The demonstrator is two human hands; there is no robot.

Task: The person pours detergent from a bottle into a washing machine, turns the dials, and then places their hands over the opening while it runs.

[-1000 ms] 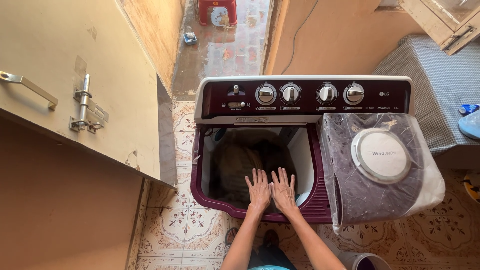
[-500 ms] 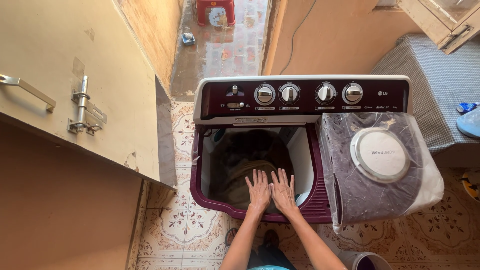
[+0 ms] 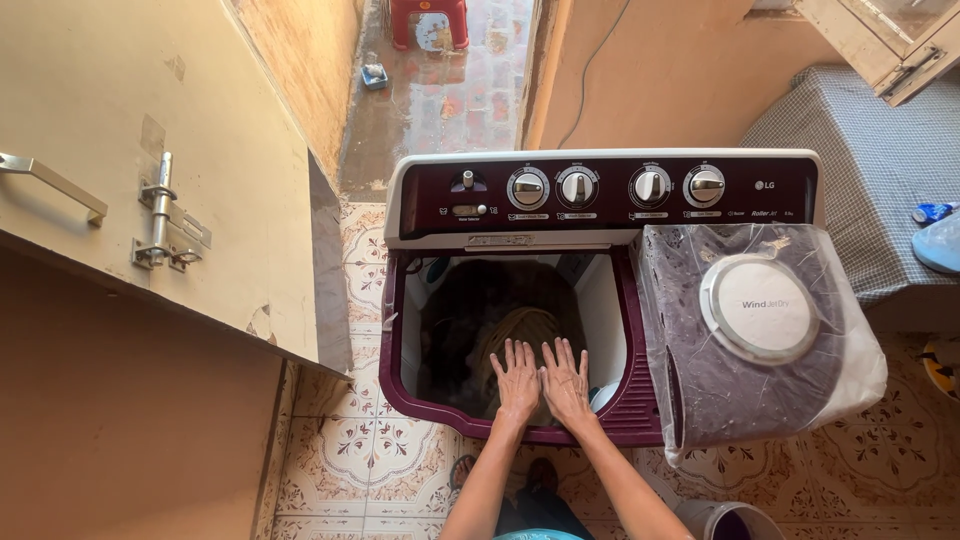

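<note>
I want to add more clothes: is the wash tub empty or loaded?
Loaded: dark and tan laundry lies in the open tub, under both flat hands.

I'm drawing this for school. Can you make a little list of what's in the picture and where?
Machine: maroon and white twin-tub washing machine, left tub open
In the tub: dark and tan heap of laundry
Left hand: flat, fingers spread, above the laundry
Right hand: flat, beside the left hand
Right tub: plastic-wrapped lid with round white disc
Left side: beige metal door with latch
</note>
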